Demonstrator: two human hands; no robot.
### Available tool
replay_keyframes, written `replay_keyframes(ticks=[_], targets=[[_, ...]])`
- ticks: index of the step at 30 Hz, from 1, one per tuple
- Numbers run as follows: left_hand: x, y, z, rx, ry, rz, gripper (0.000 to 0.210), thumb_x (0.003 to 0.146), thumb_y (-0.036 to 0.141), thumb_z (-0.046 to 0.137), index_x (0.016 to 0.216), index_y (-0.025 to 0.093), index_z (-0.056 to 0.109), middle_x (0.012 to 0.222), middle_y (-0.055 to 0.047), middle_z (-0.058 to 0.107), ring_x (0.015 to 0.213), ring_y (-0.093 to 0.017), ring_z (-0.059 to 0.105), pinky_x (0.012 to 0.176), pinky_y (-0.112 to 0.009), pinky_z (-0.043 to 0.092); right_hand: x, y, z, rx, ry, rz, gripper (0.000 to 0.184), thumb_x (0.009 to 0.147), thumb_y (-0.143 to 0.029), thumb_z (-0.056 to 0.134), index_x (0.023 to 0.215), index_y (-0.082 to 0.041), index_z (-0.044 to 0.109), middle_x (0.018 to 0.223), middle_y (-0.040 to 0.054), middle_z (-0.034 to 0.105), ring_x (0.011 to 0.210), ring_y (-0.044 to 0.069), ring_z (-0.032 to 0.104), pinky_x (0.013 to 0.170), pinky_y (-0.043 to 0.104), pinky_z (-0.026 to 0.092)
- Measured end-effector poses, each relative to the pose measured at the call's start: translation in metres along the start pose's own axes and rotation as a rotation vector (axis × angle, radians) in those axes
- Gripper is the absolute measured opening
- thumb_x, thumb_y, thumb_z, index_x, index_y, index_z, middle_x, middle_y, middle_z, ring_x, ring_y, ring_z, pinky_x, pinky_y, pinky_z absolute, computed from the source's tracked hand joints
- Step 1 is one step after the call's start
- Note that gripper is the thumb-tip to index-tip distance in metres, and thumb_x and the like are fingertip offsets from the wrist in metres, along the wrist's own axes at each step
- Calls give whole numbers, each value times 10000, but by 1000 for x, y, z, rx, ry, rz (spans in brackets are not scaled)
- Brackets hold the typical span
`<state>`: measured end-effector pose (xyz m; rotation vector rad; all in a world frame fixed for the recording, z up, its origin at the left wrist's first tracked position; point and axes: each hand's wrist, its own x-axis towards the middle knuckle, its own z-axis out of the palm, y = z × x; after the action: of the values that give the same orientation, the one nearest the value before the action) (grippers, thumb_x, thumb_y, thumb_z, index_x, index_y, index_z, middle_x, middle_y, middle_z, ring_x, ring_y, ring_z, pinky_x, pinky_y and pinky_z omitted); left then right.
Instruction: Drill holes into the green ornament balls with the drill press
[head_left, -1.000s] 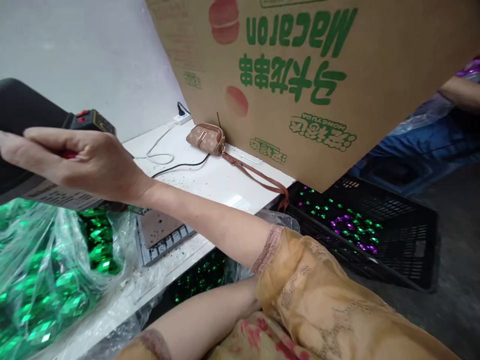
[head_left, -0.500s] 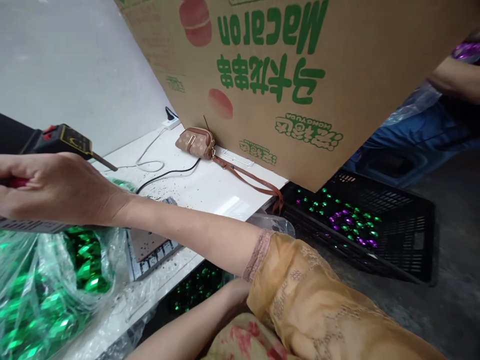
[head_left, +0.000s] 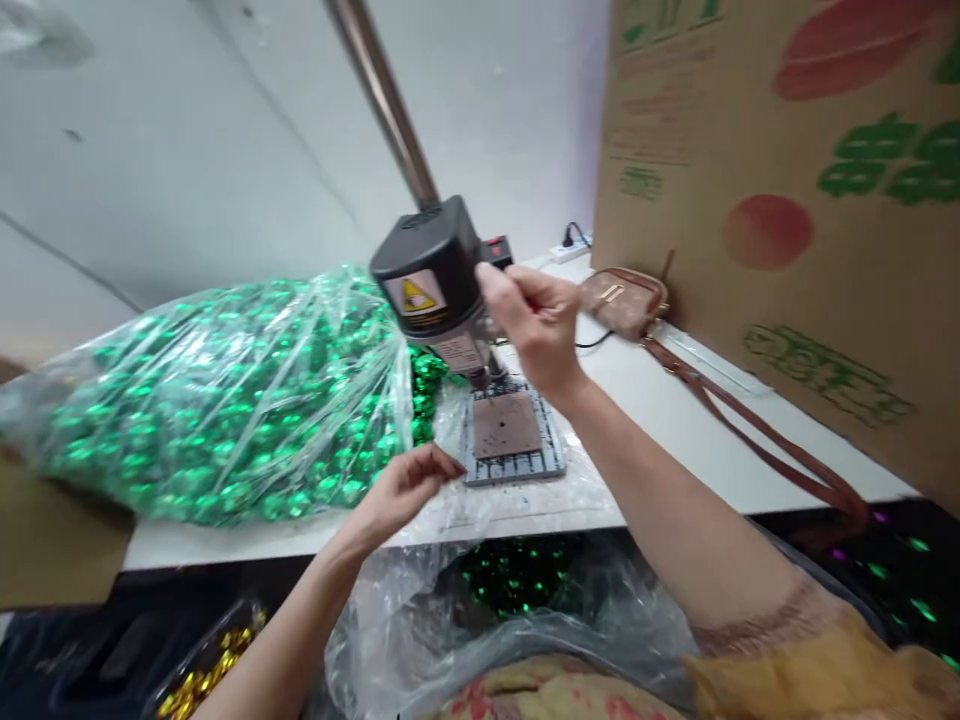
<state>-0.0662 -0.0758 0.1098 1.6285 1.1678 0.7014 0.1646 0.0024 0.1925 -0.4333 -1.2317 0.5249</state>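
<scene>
A small bench drill press (head_left: 427, 270) with a black head and a yellow warning label stands in the middle of the head view. My right hand (head_left: 536, 325) is closed at the right side of its head, around the feed handle; a bit of dark red shows between the fingers. On the machine's grey slotted base (head_left: 551, 455) lies a flat brown board (head_left: 506, 425) with a small dark hole and dark crumbs. My left hand (head_left: 409, 490) is by the base's left edge, fingertips pinched together. Whatever they hold, if anything, is too small to make out.
A big clear bag of shiny green beads (head_left: 247, 400) lies left on the white table (head_left: 645, 390). Behind the right hand sit a brown pouch (head_left: 626, 300) with a strap and a tall cardboard box (head_left: 697, 220). Below the table edge are green beads (head_left: 517, 575) in plastic and gold beads (head_left: 214, 665).
My view has swung left, bringing the whole drill press and my left hand into sight. The box and pouch now appear farther right. My right hand remains closed at the machine.
</scene>
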Motion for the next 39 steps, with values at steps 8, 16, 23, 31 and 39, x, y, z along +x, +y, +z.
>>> replay_keyframes(ticks=[8,16,23,31,39], targets=[[70,-39,-49,851,335,76,278,847,100,506,1047,192,675,1069,-87,705,999,-225,644,949,-349,494,-5,4,-1,4,90,-88,533,921,-389,637,476,-192,418,435,-55,354,416,45,304,440,295,232],[120,-54,-31,1207,285,-223,294,831,98,638,1115,157,685,1195,-212,602,1218,-375,515,972,-452,443,-6,2,-2,-42,100,-77,525,917,-386,643,475,-198,430,430,-56,355,414,50,332,442,302,241],[108,-45,-38,995,361,-130,414,889,197,598,1301,223,634,1175,-130,553,1033,-266,600,936,-380,480,-6,2,-3,-32,90,-70,517,919,-370,642,486,-194,419,435,-59,371,418,49,345,449,298,249],[61,-20,-10,-538,278,14,510,881,504,659,1288,206,579,893,-39,648,645,-142,618,583,-265,493,-6,3,-1,17,113,-102,503,912,-297,653,479,-201,416,429,-52,364,406,52,312,447,315,234],[71,-38,30,-556,242,-55,596,773,490,817,1218,169,583,903,-35,699,654,-122,646,563,-224,466,-6,1,-1,-20,102,-109,495,938,-301,620,500,-188,418,451,-61,388,417,34,347,459,281,248]])
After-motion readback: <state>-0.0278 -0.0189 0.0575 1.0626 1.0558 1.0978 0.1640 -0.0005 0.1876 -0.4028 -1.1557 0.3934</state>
